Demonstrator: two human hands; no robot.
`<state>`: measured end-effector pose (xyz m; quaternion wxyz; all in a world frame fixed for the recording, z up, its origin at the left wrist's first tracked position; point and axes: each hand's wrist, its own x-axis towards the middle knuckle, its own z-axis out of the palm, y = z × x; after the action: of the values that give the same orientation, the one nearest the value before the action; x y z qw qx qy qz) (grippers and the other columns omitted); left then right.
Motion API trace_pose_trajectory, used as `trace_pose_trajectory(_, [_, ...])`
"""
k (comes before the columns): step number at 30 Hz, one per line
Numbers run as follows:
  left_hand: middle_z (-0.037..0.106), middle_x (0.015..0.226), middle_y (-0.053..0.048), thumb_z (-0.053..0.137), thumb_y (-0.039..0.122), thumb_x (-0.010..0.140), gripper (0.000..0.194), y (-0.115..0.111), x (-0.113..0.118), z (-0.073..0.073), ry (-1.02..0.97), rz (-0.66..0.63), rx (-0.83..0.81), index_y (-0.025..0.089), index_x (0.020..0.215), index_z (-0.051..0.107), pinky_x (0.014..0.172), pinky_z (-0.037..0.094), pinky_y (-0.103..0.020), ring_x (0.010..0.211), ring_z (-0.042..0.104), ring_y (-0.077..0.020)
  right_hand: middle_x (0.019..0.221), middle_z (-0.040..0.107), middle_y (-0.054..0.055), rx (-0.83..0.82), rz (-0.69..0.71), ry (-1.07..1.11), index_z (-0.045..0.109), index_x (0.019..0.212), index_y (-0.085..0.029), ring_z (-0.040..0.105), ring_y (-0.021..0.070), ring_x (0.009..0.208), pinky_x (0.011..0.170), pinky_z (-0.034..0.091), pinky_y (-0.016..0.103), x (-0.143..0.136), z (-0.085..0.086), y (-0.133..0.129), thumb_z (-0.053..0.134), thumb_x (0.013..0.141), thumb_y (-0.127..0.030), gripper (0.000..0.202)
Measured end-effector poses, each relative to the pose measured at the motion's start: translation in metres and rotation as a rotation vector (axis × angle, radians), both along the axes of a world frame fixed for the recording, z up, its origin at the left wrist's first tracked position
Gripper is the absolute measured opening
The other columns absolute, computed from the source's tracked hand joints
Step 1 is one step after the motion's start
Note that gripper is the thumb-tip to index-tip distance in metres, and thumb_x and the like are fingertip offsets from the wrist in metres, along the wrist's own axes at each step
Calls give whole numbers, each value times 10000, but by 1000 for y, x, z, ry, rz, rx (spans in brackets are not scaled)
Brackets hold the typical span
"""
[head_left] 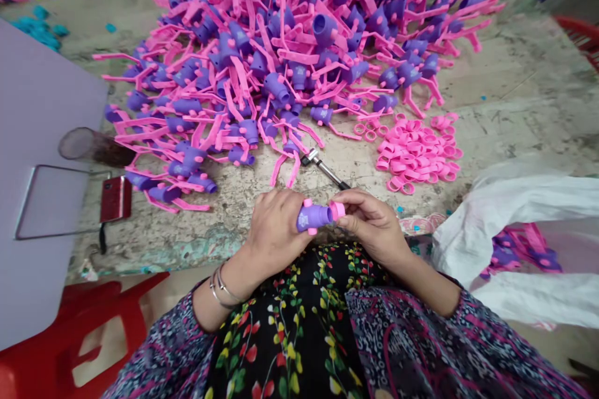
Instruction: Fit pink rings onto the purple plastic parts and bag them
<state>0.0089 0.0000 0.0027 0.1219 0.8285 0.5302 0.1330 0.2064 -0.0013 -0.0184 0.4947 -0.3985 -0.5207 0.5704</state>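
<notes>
Tube [314, 217] crosswise, narrow end toward right hand [377, 225].

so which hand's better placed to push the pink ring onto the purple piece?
Right, I'd say: the right hand pinches the pink ring at one end of the purple piece, while the left hand grips that piece's body.

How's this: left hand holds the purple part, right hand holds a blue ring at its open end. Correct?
No: the head view shows the ring is pink. The left hand holds the purple part; the right hand has it at the open end.
</notes>
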Motion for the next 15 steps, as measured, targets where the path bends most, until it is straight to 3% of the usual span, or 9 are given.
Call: trace_pose_trajectory(15, [648,832,-81,684,392,759,257,0,3,7,246,8,191,190,894,600,672,361,-406,800,554,-282,911,670,20,154,11,-187,701,1015,-284,632,157,817,716,547,298,2,1,1,711,834,-290,182])
